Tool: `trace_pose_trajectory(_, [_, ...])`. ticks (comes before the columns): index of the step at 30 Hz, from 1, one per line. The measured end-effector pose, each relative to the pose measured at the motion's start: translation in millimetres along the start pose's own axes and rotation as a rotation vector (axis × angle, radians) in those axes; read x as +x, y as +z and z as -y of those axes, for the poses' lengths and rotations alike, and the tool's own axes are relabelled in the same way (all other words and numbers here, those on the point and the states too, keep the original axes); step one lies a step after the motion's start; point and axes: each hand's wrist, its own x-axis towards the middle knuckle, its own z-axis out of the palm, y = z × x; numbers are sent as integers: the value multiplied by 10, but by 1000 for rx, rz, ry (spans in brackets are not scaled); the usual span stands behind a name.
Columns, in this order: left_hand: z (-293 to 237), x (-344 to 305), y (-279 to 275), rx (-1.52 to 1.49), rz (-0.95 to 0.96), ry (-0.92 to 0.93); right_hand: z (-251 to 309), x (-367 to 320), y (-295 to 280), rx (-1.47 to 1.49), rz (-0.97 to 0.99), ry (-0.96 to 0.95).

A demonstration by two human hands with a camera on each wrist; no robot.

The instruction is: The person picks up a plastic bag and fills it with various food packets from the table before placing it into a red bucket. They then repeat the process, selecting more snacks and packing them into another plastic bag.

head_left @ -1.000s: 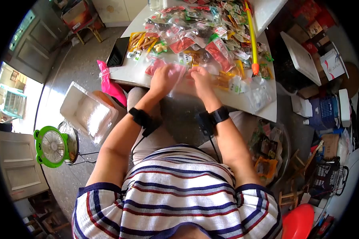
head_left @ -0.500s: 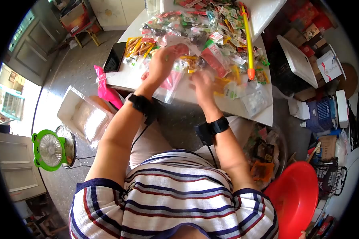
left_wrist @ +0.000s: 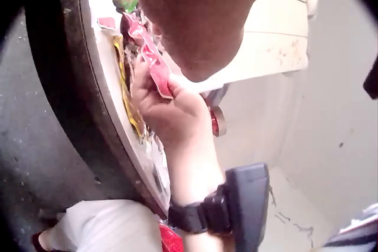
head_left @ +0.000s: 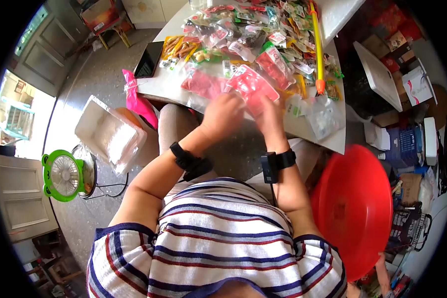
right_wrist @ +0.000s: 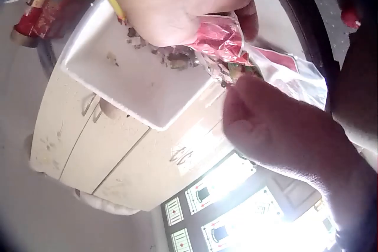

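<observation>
Fingers of left hand [head_left: 222, 115] and right hand [head_left: 270, 115] clamped on red packet [head_left: 251, 85] near worktop [head_left: 159, 92] edge; loose grip, packet may slip, fall.

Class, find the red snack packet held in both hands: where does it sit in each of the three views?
Head: red snack packet upper centre, near the table's front edge.
Left wrist: packet upper left, pinched by the right hand.
Right wrist: packet top centre, under the right hand.
Shared landmark: white table.
</observation>
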Motion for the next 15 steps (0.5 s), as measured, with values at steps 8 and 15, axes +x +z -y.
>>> trace_pose_trajectory(8, [458, -259, 30, 229, 307, -527, 123, -294, -212, -53, -8, 43])
trace_pose_trajectory(15, [424, -216, 10, -59, 173, -582, -105, -352, -169, 94, 81, 137])
